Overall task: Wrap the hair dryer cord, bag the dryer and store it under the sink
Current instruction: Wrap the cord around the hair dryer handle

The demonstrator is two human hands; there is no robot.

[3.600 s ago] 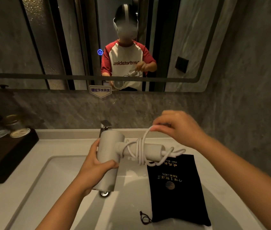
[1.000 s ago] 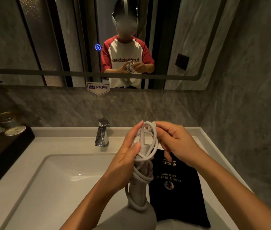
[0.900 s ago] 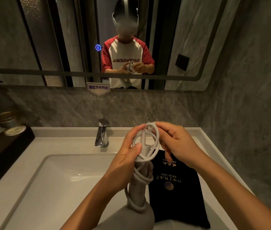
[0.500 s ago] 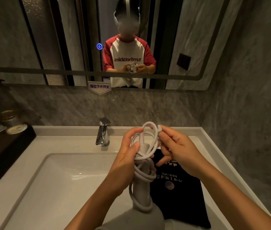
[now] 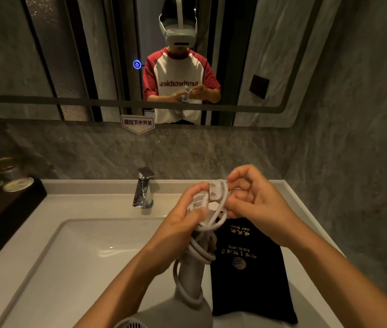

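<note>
A grey hair dryer (image 5: 189,278) is held handle-up over the sink, its barrel at the bottom edge of the view. The white cord (image 5: 205,253) is coiled round the handle in several loops. My left hand (image 5: 183,223) grips the top of the handle and the coils. My right hand (image 5: 256,204) pinches the white plug (image 5: 215,191) at the cord's end, against the top loops. A black drawstring bag (image 5: 249,273) with gold print lies flat on the counter, to the right of the dryer.
The white sink basin (image 5: 88,261) lies below my arms, with a chrome tap (image 5: 143,188) behind it. A dark tray (image 5: 5,214) with lidded jars stands at the left. A mirror (image 5: 69,55) hangs above, and a grey stone wall closes the right side.
The dryer went from lying sideways to handle-up, and the loose cord is now wound round the handle. In the last second my right hand brought the plug up to the top loops.
</note>
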